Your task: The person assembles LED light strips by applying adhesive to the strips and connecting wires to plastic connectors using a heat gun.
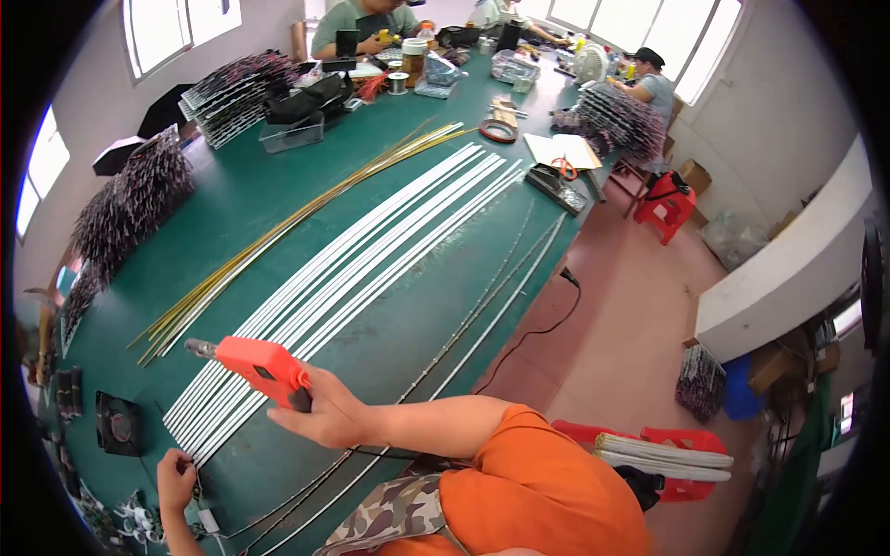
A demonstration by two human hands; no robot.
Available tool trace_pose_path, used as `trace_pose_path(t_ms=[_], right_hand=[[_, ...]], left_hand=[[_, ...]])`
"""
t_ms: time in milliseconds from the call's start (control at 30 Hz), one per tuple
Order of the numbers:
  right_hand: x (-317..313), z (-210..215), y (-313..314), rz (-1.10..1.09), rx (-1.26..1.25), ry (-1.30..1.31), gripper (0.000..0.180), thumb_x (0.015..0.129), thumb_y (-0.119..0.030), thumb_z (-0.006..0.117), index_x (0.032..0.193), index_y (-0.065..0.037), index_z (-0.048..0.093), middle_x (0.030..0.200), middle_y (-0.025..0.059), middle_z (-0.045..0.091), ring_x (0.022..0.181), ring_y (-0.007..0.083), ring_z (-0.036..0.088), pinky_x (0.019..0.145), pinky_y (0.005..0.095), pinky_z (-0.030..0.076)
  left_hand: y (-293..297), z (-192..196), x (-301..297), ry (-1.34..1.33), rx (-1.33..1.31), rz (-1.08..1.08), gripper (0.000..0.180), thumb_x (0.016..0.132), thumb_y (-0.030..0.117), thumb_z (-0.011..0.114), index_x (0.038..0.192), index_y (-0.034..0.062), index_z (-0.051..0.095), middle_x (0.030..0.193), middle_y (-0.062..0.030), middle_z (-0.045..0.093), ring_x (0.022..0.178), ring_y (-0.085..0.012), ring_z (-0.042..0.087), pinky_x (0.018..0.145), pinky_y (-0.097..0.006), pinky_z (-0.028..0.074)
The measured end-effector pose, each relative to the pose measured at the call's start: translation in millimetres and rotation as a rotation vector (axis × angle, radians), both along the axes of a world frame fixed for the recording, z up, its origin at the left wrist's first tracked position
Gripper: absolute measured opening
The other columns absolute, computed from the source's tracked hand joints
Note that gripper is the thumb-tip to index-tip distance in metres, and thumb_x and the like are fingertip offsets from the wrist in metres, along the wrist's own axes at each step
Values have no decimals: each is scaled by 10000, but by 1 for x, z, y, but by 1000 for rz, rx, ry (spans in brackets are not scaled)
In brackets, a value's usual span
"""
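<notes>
My right hand (326, 414) is wrapped round a red handheld tool (258, 363) with a dark metal nose pointing left and a small dark panel on its side. The tool is over the near part of several long white strips (362, 269), laid side by side on the green table (306, 208). At the near left ends of these strips, my left hand (176, 480) has its fingers pinched together. What they hold is too small to make out. A small white connector piece (206, 519) on a thin wire lies beside that hand.
Yellow and white rods (297, 218) lie beyond the strips. Dark-and-red bundles (130, 208) line the left edge, near a black fan (118, 422). Orange scissors (564, 168) rest by a notebook. Other people (366, 28) sit at the far end. Red stools (667, 208) stand right.
</notes>
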State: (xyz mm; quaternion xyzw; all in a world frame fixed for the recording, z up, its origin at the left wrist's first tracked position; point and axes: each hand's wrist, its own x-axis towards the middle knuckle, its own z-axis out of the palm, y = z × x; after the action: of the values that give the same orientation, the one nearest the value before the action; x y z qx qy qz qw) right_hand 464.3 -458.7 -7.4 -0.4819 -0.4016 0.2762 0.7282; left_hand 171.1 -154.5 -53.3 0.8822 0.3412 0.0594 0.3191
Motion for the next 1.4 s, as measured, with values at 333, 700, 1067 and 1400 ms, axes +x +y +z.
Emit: trace_pose_path(t_ms=[333, 700, 1067, 1400], right_hand=[[-14, 21, 16, 28, -116, 155, 372, 827, -120, 654, 1141, -24, 480, 862, 25, 480, 800, 116, 438, 738, 304, 421], [-26, 22, 39, 95, -87, 90, 405, 838, -111, 636, 1207, -17, 498, 1086, 66, 573, 996, 130, 524, 914, 300, 423], [-12, 10, 34, 94, -183, 163, 431, 853, -142, 640, 1233, -25, 474, 1063, 45, 539, 977, 117, 474, 907, 304, 399], [-14, 6, 34, 82, -182, 152, 444, 846, -151, 649, 1233, -17, 477, 1034, 42, 539, 933, 116, 464, 856, 301, 412]], left_hand=[[-3, 8, 3, -46, 74, -101, 128, 720, -91, 559, 803, -1, 522, 618, -50, 511, 587, -116, 498, 547, -266, 417], [-5, -3, 5, -99, -117, 61, 157, 709, -43, 630, 807, 3, 516, 661, -25, 509, 621, -95, 493, 579, -256, 420], [5, -8, 7, -75, -160, 85, 187, 707, -86, 599, 796, 35, 487, 679, 12, 487, 622, -68, 483, 571, -219, 398], [-13, -4, 7, -140, -18, 57, 143, 734, -69, 608, 782, 12, 500, 685, 2, 476, 630, -72, 451, 573, -235, 386]])
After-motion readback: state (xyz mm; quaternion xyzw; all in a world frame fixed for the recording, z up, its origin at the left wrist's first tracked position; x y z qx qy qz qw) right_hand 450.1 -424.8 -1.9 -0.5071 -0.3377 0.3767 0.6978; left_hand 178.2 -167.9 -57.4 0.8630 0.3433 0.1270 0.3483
